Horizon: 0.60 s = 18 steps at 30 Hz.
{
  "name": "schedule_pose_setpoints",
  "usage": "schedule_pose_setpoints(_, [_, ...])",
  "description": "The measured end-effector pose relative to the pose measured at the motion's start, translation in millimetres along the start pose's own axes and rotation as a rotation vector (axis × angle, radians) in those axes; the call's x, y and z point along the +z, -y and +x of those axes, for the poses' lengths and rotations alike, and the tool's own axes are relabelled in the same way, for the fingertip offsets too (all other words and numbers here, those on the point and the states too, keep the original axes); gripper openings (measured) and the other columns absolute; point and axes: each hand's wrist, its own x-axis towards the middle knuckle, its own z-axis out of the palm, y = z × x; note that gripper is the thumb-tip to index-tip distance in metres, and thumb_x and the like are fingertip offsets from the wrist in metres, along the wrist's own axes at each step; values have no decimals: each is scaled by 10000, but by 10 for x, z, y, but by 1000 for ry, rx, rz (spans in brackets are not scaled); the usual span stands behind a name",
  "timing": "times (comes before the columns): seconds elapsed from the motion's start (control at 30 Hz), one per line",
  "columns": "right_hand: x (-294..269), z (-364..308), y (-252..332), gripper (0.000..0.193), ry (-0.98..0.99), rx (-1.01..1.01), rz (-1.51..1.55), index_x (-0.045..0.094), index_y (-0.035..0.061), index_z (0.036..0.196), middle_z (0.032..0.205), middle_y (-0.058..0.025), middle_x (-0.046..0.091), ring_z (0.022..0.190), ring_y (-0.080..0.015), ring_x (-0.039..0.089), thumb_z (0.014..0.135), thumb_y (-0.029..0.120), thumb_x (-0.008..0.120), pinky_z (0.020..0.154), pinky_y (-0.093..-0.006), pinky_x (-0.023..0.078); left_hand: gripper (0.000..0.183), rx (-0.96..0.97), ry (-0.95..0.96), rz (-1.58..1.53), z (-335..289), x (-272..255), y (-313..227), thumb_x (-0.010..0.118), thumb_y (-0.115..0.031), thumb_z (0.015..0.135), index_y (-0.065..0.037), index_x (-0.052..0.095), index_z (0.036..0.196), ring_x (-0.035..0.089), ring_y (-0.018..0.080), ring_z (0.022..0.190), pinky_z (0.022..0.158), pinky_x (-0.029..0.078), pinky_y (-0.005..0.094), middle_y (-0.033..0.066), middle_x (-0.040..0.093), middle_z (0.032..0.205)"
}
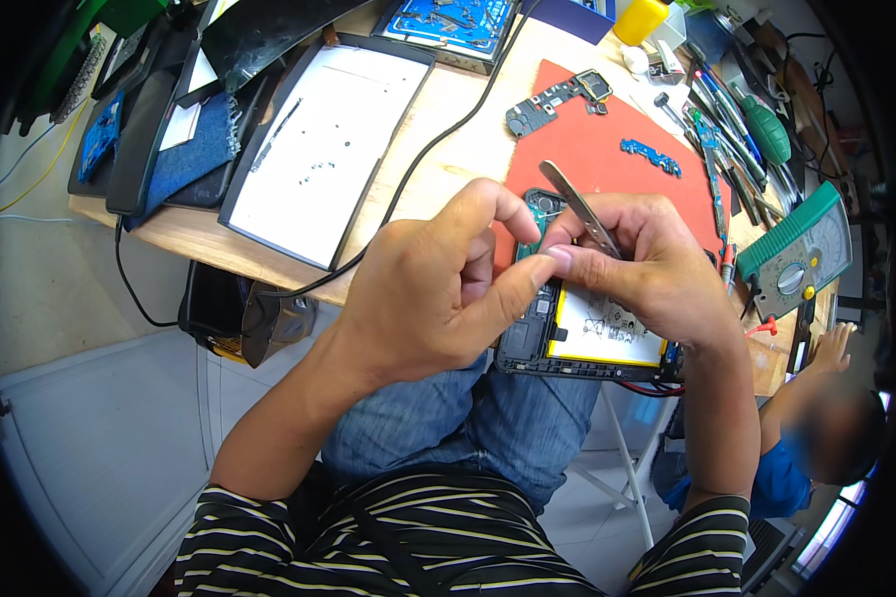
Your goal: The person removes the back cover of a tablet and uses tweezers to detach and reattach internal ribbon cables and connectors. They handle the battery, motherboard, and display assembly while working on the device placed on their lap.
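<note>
At the near edge of the bench (448, 169), we work over an opened smartphone (528, 340), seemingly placed for close reach, our right hand (657, 274) tucking metal tweezers (575, 203) aslant, apparently freeing its pinch, our left hand (413, 284) narrowly curled, whether gripping anything we cannot tell.

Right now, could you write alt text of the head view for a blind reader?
A bare left hand and right hand holding silver tweezers are poised over an opened black electronic device with a white, yellow-edged battery. Beyond, a blue circuit board lies on a red mat.
</note>
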Motion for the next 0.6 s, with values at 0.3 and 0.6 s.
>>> schedule_pose_setpoints(0.3, [7, -4, -24, 178, 20, -49, -3, 691, 12, 905, 695, 88, 556, 594, 19, 453, 983, 172, 696, 491, -202, 330, 86, -16, 3, -41, 7, 52, 43, 691, -74, 985, 2, 657, 961, 397, -4, 522, 472, 255, 217, -55, 524, 588])
schedule_pose_setpoints(0.6, [-26, -18, -5, 189, 32, -33, -45, 700, 18, 983, 648, 91, 552, 563, 17, 473, 908, 145, 818, 497, -183, 336, 120, -8, 6, 67, 24, 66, 50, 694, -100, 988, 5, 648, 950, 510, 23, 549, 502, 366, 225, 17, 613, 602])
